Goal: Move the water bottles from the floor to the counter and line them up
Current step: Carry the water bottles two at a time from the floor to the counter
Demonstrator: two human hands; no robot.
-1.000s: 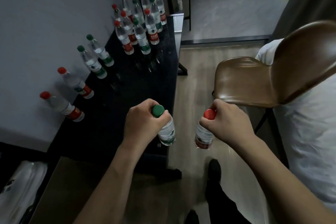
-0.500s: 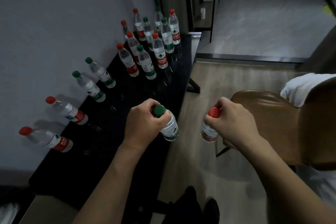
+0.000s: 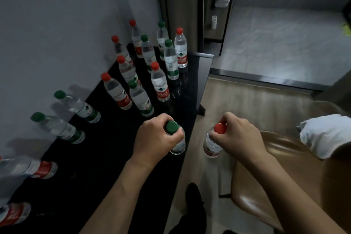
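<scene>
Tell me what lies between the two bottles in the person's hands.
In the head view, only the black counter's edge and bare wood floor separate the green-capped bottle from the red-capped bottle.

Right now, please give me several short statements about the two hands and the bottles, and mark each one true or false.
1. The left hand holds a green-capped bottle by its neck. True.
2. The right hand is open and holds nothing. False: its grip is around a red-capped bottle.
3. The red-capped bottle in the right hand is over the wooden floor, not over the black counter. True.
4. All bottles standing on the counter have red caps. False: some have green caps.
5. A brown chair is at the right. True.
</scene>
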